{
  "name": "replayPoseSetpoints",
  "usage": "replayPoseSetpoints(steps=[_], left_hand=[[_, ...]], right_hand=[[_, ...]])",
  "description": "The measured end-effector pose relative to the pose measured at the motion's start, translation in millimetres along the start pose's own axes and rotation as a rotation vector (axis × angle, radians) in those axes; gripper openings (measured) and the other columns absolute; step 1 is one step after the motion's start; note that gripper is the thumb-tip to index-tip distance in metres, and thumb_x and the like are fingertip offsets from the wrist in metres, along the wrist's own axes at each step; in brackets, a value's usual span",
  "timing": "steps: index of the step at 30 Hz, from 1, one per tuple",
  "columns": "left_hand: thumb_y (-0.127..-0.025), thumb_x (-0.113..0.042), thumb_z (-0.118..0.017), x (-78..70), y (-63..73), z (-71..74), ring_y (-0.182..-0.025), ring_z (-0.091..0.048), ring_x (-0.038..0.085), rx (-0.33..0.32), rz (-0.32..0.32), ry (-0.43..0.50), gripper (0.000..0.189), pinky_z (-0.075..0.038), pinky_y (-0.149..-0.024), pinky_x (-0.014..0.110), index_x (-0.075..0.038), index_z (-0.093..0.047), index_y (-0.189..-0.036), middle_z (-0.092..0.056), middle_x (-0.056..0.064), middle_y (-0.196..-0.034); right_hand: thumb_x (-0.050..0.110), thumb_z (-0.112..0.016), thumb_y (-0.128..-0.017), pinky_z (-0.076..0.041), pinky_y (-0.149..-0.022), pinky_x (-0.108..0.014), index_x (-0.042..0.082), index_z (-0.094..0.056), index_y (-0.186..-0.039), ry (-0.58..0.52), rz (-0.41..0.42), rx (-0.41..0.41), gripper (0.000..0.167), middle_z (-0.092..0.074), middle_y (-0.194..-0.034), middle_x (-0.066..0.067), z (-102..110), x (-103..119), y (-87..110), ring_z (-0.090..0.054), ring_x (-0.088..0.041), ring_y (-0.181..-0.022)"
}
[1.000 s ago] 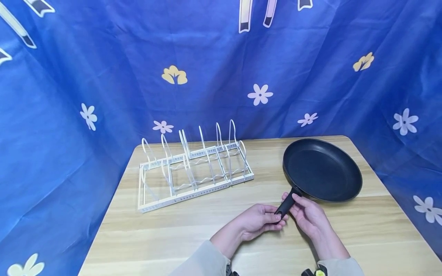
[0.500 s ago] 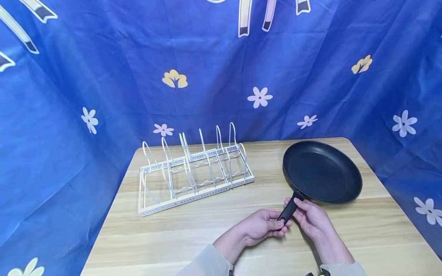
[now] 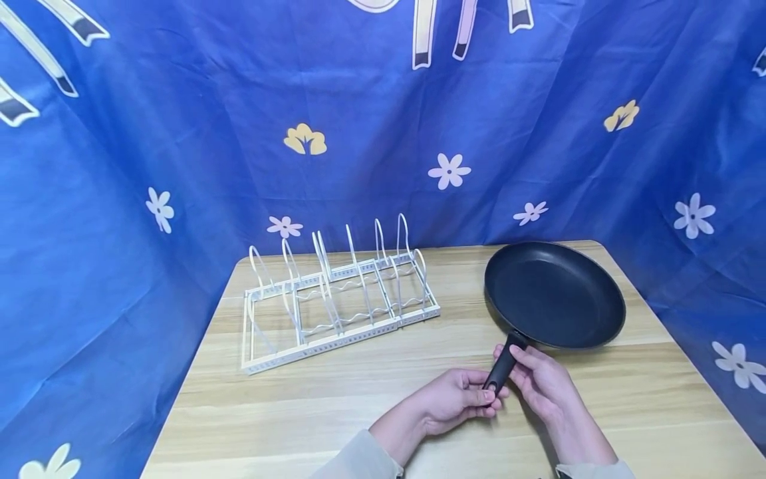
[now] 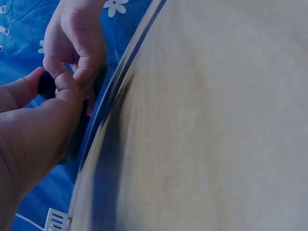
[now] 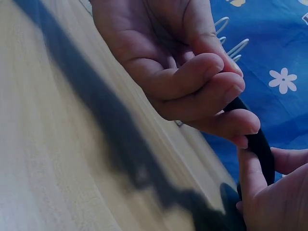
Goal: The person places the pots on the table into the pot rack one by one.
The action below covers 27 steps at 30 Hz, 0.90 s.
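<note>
A black frying pan [image 3: 553, 293] faces up at the right of the table in the head view, its handle [image 3: 504, 364] pointing down toward the person. My left hand [image 3: 456, 400] pinches the end of that handle between thumb and fingers. Nearer the pan body, my right hand [image 3: 543, 384] grips the handle with the thumb on top and fingers underneath. The right wrist view shows the left hand [image 5: 178, 72] at the handle's end and the right hand [image 5: 281, 195] further along it. Both hands also appear close together in the left wrist view, partly hiding the handle.
A white wire rack [image 3: 341, 306] with upright loops stands at the left back of the wooden table [image 3: 287, 419]. Blue patterned cloth [image 3: 371, 133] hangs behind the table and along both sides.
The handle's end has shifted slightly toward the person and right, with both hands moving along. The pan's left rim has moved a little left. The head view has tilted slightly.
</note>
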<state>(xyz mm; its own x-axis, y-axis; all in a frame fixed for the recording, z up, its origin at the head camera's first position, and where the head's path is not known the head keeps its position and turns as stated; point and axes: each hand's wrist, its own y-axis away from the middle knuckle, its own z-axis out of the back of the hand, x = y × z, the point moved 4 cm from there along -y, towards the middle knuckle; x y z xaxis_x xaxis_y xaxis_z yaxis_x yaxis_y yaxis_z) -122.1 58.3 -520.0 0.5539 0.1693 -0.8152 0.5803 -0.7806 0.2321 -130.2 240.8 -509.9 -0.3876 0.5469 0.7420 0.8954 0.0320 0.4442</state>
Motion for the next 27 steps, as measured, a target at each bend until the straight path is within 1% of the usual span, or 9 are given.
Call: replayPoseSetpoints(steps=[4, 6, 10, 13, 17, 19, 21, 23, 27], left_hand=[[-0.109, 0.006, -0.052, -0.7, 3.6, -2.3, -0.093, -0.07, 0.001, 0.04, -0.003, 0.012, 0.047, -0.06, -0.087, 0.016, 0.02, -0.042, -0.153, -0.073, -0.008, -0.11], [-0.108, 0.007, -0.052, -3.0, 6.3, -3.6, -0.094, -0.07, 0.001, 0.056, -0.006, 0.007, 0.049, -0.061, -0.088, 0.016, 0.02, -0.041, -0.154, -0.072, -0.008, -0.11], [-0.108, 0.009, -0.051, -8.8, 12.5, -6.6, -0.095, -0.07, 0.001, 0.101, -0.005, -0.014, 0.051, -0.061, -0.091, 0.017, 0.02, -0.037, -0.156, -0.071, -0.007, -0.113], [-0.107, 0.011, -0.049, -14.0, 17.5, -9.7, -0.095, -0.07, 0.0, 0.14, -0.009, -0.033, 0.052, -0.06, -0.092, 0.017, 0.021, -0.034, -0.156, -0.071, -0.007, -0.114], [-0.107, 0.012, -0.051, -20.5, 23.2, -13.6, -0.096, -0.07, 0.001, 0.152, -0.017, -0.067, 0.05, -0.061, -0.092, 0.017, 0.02, -0.038, -0.155, -0.07, -0.005, -0.114], [-0.106, 0.011, -0.053, -23.2, 25.5, -15.2, -0.095, -0.071, 0.002, 0.13, -0.022, -0.101, 0.049, -0.061, -0.091, 0.018, 0.019, -0.042, -0.153, -0.071, 0.004, -0.118], [-0.106, 0.009, -0.056, -26.2, 27.6, -17.2, -0.095, -0.071, 0.003, 0.103, -0.031, -0.141, 0.048, -0.062, -0.091, 0.019, 0.019, -0.046, -0.152, -0.071, 0.011, -0.122], [-0.105, 0.008, -0.058, -29.4, 29.7, -19.6, -0.095, -0.071, 0.003, 0.081, -0.041, -0.181, 0.049, -0.062, -0.091, 0.019, 0.018, -0.046, -0.151, -0.069, 0.025, -0.129], [-0.106, 0.006, -0.058, -36.3, 32.9, -27.0, -0.094, -0.07, 0.003, 0.086, -0.073, -0.221, 0.049, -0.061, -0.09, 0.019, 0.016, -0.047, -0.153, -0.058, 0.044, -0.139]], right_hand=[[0.004, -0.052, -0.113, -0.062, -0.101, -0.021, 0.009, -0.06, -0.117, 0.014, 0.04, 0.042, 0.01, -0.078, -0.107, -0.003, -5, 2, 4.7, -0.078, -0.009, -0.104], [0.004, -0.054, -0.112, -0.062, -0.1, -0.021, 0.011, -0.062, -0.116, 0.015, 0.057, 0.072, 0.012, -0.079, -0.107, -0.003, -9, 4, 7.8, -0.079, -0.01, -0.104], [0.002, -0.055, -0.111, -0.063, -0.099, -0.022, 0.009, -0.062, -0.12, 0.016, 0.092, 0.121, 0.014, -0.08, -0.107, -0.004, -17, 9, 15.7, -0.079, -0.011, -0.104], [0.002, -0.055, -0.111, -0.063, -0.1, -0.022, 0.006, -0.06, -0.125, 0.034, 0.109, 0.135, 0.015, -0.081, -0.109, -0.004, -23, 12, 22.0, -0.079, -0.011, -0.105], [0.003, -0.054, -0.111, -0.062, -0.102, -0.023, 0.009, -0.061, -0.127, 0.028, 0.109, 0.167, 0.018, -0.08, -0.112, -0.004, -28, 14, 27.7, -0.078, -0.012, -0.107], [0.003, -0.052, -0.112, -0.062, -0.103, -0.024, 0.011, -0.065, -0.127, -0.023, 0.102, 0.225, 0.021, -0.08, -0.114, -0.005, -30, 15, 29.5, -0.078, -0.013, -0.109], [0.001, -0.048, -0.113, -0.062, -0.105, -0.026, 0.012, -0.067, -0.127, -0.094, 0.094, 0.31, 0.026, -0.08, -0.116, -0.007, -32, 17, 30.0, -0.078, -0.015, -0.11], [0.001, -0.043, -0.114, -0.061, -0.106, -0.027, 0.012, -0.068, -0.129, -0.172, 0.084, 0.41, 0.031, -0.08, -0.118, -0.008, -33, 18, 30.3, -0.078, -0.016, -0.112], [0.002, -0.03, -0.117, -0.059, -0.11, -0.029, 0.009, -0.065, -0.141, -0.314, 0.074, 0.604, 0.043, -0.078, -0.126, -0.012, -33, 19, 29.9, -0.076, -0.02, -0.118]])
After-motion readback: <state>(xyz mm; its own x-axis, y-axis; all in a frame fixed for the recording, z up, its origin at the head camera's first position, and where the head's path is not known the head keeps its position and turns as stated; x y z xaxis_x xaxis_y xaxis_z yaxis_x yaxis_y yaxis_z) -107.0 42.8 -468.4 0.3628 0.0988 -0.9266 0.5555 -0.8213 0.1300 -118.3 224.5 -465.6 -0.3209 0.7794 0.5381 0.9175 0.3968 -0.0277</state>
